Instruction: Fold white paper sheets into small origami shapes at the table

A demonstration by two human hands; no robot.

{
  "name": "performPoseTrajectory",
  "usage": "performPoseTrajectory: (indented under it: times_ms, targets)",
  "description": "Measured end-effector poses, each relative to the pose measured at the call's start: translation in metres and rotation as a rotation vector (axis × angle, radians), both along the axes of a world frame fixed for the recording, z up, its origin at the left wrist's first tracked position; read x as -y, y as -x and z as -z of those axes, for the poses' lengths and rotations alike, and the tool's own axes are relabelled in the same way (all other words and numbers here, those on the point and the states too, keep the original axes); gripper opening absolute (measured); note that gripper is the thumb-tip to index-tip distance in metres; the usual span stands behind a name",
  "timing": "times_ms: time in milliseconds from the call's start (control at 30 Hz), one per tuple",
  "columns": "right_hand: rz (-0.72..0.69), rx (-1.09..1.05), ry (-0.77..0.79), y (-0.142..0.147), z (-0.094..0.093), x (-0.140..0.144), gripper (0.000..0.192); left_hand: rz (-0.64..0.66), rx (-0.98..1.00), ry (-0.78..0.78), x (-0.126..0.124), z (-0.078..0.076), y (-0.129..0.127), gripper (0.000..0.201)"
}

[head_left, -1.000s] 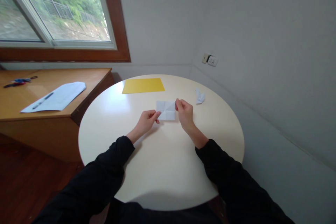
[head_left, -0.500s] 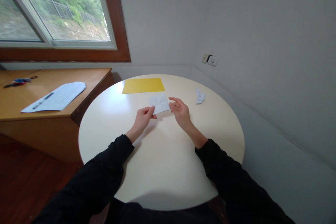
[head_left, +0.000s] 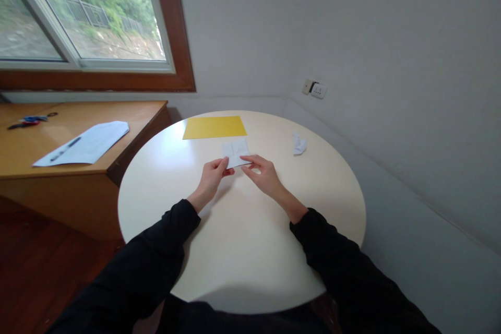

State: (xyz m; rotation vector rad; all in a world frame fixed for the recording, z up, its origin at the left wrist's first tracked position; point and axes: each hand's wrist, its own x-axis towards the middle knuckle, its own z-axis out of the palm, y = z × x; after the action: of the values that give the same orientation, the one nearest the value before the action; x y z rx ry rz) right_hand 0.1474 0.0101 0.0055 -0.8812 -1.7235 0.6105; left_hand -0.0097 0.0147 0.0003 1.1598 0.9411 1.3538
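Head view shows the left hand (head_left: pixel 213 175) pinching the near left corner of a small creased white paper (head_left: pixel 236 152), which is lifted off the round table (head_left: pixel 242 250). The right hand (head_left: pixel 263 172) meets the paper's near right edge; its fingers seem closed on it, though that is hard to tell. Beyond the grip lies a yellow sheet (head_left: pixel 214 127); well to its right, a crumpled white scrap (head_left: pixel 298 143).

Round cream table (head_left: pixel 242 250), wooden sideboard (head_left: pixel 78 167) at left, wood-framed window (head_left: pixel 90 21) (daylight, greenery outside), plain grey walls (head_left: pixel 352 26), wall socket (head_left: pixel 314 88), dark red-brown wooden floor (head_left: pixel 35 266).
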Motion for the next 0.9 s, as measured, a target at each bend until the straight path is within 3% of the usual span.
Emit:
performPoseTrajectory:
  times_ms: [267, 400, 500, 600, 700, 900]
  targets:
    - [0.073, -0.082, 0.034, -0.0009, 0.004, -0.0055, 0.021, 0.088, 0.038, -0.024, 0.002, 0.0001, -0.0014, 0.031]
    - [0.084, -0.172, 0.088, -0.0027, 0.004, -0.0079, 0.019, 0.036, 0.181, 0.025, 0.001, -0.004, -0.001, 0.019]
    - [0.073, -0.241, 0.138, -0.0042, 0.0034, -0.0087, 0.019, 0.034, 0.215, -0.018, 0.0002, -0.0072, 0.0014, 0.031]
    - [0.062, -0.287, 0.168, -0.0054, 0.0026, -0.0084, 0.018, 0.031, 0.123, -0.118, -0.0005, -0.0081, 0.0041, 0.037]
    - [0.036, -0.305, 0.19, -0.0063, 0.0018, -0.0077, 0.018, 0.001, -0.025, -0.211, -0.0016, -0.0068, 0.0056, 0.028]
    - [-0.019, -0.33, 0.218, -0.0058, -0.0001, -0.0067, 0.022, -0.072, -0.128, -0.25, -0.0024, -0.0062, 0.0065, 0.023]
